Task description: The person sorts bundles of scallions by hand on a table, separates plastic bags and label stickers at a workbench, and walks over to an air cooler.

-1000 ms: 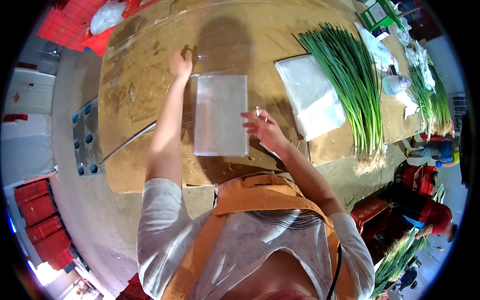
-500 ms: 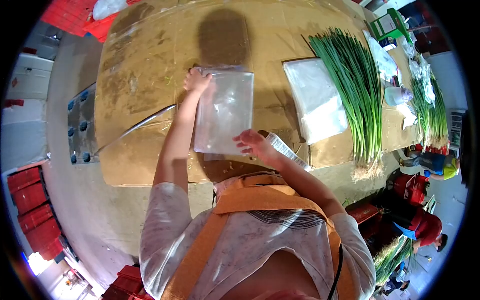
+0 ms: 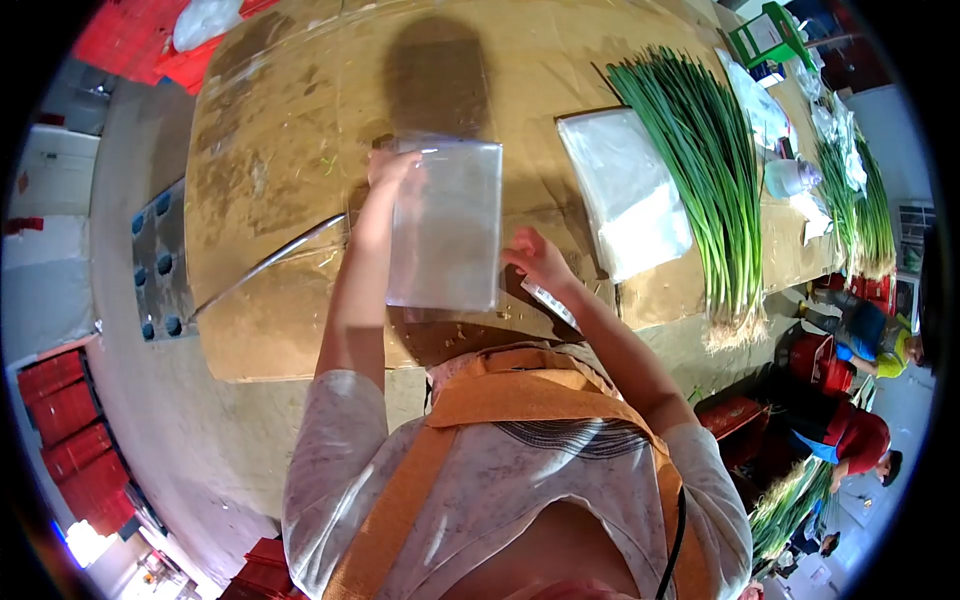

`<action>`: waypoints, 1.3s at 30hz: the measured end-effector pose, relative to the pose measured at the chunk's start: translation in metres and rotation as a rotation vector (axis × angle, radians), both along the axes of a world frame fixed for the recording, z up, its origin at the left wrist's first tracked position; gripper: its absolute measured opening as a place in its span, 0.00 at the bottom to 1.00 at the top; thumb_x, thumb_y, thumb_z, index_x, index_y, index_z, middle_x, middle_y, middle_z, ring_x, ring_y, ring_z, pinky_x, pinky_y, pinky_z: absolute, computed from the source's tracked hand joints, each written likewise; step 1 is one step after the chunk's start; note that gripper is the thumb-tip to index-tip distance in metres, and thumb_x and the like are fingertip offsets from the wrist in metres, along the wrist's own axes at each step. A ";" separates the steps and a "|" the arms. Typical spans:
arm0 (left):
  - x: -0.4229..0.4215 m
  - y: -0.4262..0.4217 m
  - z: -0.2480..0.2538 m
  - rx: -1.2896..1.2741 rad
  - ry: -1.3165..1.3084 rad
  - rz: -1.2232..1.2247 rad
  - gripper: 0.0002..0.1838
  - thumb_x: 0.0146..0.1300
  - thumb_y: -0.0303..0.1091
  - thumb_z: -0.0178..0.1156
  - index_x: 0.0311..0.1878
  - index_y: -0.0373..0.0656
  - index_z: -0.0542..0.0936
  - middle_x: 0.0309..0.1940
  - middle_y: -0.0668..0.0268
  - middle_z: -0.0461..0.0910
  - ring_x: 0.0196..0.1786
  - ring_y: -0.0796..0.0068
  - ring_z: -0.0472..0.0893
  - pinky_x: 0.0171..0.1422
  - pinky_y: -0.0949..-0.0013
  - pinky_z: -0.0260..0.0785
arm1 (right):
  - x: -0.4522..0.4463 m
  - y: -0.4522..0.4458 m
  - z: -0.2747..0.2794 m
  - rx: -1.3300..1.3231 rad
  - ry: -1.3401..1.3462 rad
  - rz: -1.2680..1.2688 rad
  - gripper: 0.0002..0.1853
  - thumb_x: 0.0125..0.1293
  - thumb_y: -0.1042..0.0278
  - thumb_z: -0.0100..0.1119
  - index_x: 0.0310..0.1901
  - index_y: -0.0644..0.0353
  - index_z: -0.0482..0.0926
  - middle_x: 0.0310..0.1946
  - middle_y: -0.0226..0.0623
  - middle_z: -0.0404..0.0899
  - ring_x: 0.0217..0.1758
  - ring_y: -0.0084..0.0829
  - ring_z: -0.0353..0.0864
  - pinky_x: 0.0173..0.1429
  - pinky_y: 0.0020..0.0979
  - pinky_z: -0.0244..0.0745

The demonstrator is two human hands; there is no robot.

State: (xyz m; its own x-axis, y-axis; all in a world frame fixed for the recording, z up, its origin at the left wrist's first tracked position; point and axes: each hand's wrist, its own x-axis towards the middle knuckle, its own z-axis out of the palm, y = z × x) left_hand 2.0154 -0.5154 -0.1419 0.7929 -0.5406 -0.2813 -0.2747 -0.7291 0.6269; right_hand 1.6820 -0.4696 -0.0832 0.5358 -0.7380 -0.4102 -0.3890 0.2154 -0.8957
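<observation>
A stack of clear plastic bags [image 3: 445,235] lies flat on the cardboard-covered table in front of me. My left hand [image 3: 393,168] is at its upper left corner, fingers closed over the edge. Just beyond the stack's right edge is my right hand [image 3: 540,258], with fingers curled in and fingertips close to that edge. Whether they pinch any film cannot be made out. Under my right wrist lies a white printed strip [image 3: 551,303], partly covered.
A second pile of clear bags [image 3: 625,190] lies to the right, beside a long bunch of green onions [image 3: 700,190]. A thin metal strip [image 3: 270,262] crosses the table's left side. Farther right stand a plastic bottle [image 3: 790,178] and a green stool-like item [image 3: 768,38]. Other people work at far right.
My right hand has moved right and slightly up, off the face of the bags to beside their right edge, and its fingers have curled. My left hand stays at the corner.
</observation>
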 end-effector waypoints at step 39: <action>-0.069 0.133 0.163 -1.000 0.854 0.181 0.06 0.55 0.22 0.61 0.37 0.37 0.78 0.31 0.65 0.81 0.32 0.79 0.79 0.36 0.77 0.71 | 0.008 -0.001 0.059 0.432 -0.423 0.366 0.23 0.58 0.64 0.60 0.53 0.65 0.72 0.48 0.41 0.76 0.54 0.31 0.73 0.59 0.32 0.67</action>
State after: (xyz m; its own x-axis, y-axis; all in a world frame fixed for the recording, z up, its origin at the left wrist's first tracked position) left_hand 1.9462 -0.3820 0.0206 0.6494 -0.7110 -0.2696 0.5226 0.1598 0.8375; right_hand 1.6901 -0.4702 -0.0245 0.8966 -0.2979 -0.3277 -0.1419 0.5076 -0.8498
